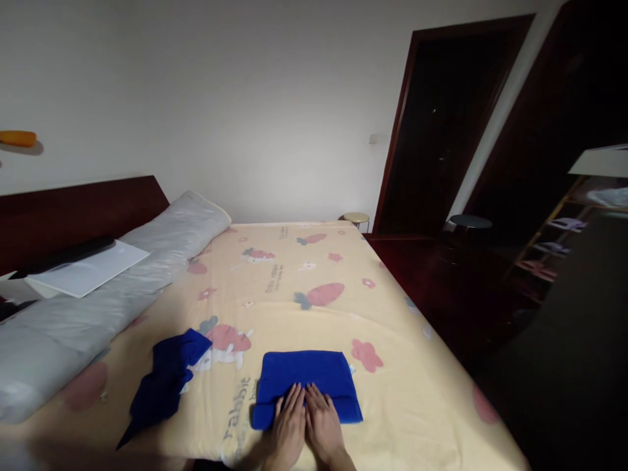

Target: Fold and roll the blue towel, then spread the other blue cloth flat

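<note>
A pale wall (pixel 275 118) rises behind the bed where I work, its yellow sheet (pixel 417 386) printed with carrots, flowers and the word "rabbit." A dark door (pixel 451 131) stands beyond the far right corner, over a deep red floor (pixel 412 261). A grey quilt (pixel 161 255) lies bunched along the left side, below a dark wooden headboard (pixel 78 203), with a white flat panel (pixel 91 267) resting on top. A dark-topped stool (pixel 471 222) and a pale-topped stool (pixel 356 218) stand past the bed. In front of me, a folded blue cloth (pixel 304 366) lies flat near the bed's close edge, a narrow band turned over along its near side; a crumpled blue cloth (pixel 159 379) sits apart to its left. My left hand (pixel 292 417) and right hand (pixel 322 416) rest palms down on the folded cloth, side by side at the middle of the band, forearms coming in from below. Both hands are flattened and grip nothing; the fingers (pixel 296 394) are straight and close together, angled slightly inward, their tips reaching past the band onto the cloth's smooth upper part.
</note>
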A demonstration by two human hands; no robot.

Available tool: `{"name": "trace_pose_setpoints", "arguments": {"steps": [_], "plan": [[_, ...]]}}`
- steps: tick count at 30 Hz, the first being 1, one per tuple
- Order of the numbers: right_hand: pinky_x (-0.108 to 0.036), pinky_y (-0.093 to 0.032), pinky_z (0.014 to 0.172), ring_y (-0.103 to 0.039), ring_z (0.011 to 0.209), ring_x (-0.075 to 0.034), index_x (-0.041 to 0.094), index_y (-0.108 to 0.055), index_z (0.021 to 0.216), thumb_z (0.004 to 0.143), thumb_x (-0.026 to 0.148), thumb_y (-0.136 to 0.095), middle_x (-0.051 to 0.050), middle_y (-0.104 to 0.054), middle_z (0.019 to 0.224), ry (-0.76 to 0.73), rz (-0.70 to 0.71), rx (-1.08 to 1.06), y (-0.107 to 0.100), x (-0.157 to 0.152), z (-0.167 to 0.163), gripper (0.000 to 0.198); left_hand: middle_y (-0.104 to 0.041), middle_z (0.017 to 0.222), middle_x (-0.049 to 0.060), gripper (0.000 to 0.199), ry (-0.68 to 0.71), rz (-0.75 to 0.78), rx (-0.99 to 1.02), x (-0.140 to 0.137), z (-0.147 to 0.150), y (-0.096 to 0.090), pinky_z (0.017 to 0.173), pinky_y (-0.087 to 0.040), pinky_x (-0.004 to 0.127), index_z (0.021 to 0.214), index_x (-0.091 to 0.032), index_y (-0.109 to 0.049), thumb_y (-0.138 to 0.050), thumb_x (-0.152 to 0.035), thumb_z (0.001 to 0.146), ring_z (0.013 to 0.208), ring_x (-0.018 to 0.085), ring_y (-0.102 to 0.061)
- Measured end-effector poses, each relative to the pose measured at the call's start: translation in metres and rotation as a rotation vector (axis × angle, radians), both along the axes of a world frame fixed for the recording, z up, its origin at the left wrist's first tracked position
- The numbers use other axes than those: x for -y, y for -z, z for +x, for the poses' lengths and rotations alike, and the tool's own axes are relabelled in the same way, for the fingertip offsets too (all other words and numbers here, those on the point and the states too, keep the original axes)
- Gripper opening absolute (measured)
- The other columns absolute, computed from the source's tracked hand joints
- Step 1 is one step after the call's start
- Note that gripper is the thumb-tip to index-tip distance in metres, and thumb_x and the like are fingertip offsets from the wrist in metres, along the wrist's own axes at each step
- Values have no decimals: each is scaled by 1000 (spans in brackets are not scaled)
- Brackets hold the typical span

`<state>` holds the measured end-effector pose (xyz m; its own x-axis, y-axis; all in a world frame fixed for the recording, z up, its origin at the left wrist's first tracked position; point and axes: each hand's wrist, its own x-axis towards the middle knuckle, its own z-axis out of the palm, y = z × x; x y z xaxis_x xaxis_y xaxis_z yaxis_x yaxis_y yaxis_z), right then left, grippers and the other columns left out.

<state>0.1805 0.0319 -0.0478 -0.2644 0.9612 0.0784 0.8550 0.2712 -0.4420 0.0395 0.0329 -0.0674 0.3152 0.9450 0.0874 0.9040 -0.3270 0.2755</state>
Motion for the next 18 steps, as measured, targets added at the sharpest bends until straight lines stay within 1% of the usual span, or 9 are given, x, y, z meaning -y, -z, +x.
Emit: {"name": "trace_pose_setpoints", "arguments": {"steps": [2, 5, 9, 12, 14, 15, 16, 18], "plan": [[-46, -34, 113, -38, 139, -23, 20, -49, 137, 95, 32, -28, -5, -45, 146, 35, -21, -4, -6, -3, 1, 49, -39, 150, 6, 49, -6, -17, 5, -5, 0, -4, 111, -39, 45, 144, -24, -37, -27, -24, 96, 138, 20, -40], [-48, -32, 114, -37, 140, -24, 18, -52, 135, 97, 38, -24, -6, -46, 145, 141, -14, 12, -7, -9, 22, 51, -41, 150, 4, 47, -46, 8, -11, -11, -20, -8, 110, -40, 45, 144, -27, -37, -29, -34, 98, 138, 20, -40], [-49, -32, 114, -35, 141, -26, 15, -49, 137, 97, 38, -25, -6, -44, 146, 284, 13, 63, 4, -15, 65, 53, -42, 149, 3, 47, -103, 89, -64, -12, -57, -6, 108, -40, 43, 143, -26, -39, -28, -36, 98, 137, 18, -40], [-51, -32, 113, -35, 141, -28, 13, -49, 137, 95, 38, -30, -8, -44, 146, 356, 33, 102, 14, -16, 86, 53, -45, 146, 4, 45, -217, 169, -101, -9, -73, -2, 107, -40, 48, 138, -25, -47, -32, -35, 97, 136, 21, -43], [-53, -31, 113, -35, 140, -30, 12, -50, 136, 94, 38, -32, -9, -44, 146, 375, 58, 110, 17, -17, 87, 53, -48, 144, 6, 43, -281, 234, -108, -8, -73, -1, 108, -37, 54, 133, -23, -53, -34, -32, 95, 135, 25, -44], [-53, -30, 113, -35, 140, -30, 12, -50, 136, 94, 38, -32, -10, -43, 146, 372, 73, 108, 16, -16, 83, 53, -49, 143, 7, 43, -278, 255, -101, -8, -69, -1, 108, -36, 55, 133, -23, -54, -35, -28, 95, 135, 26, -44], [-53, -30, 114, -34, 141, -29, 12, -50, 136, 94, 38, -31, -10, -42, 147, 356, 84, 99, 13, -16, 77, 52, -50, 142, 7, 43, -251, 261, -85, -8, -63, -1, 108, -37, 54, 133, -22, -54, -34, -25, 94, 134, 25, -45], [-50, -30, 115, -34, 141, -27, 14, -50, 136, 96, 38, -28, -9, -42, 147, 269, 72, 64, 3, -14, 58, 52, -50, 142, 7, 46, -153, 232, -40, -10, -46, -3, 107, -41, 46, 135, -21, -51, -32, -19, 93, 133, 21, -46]]}}
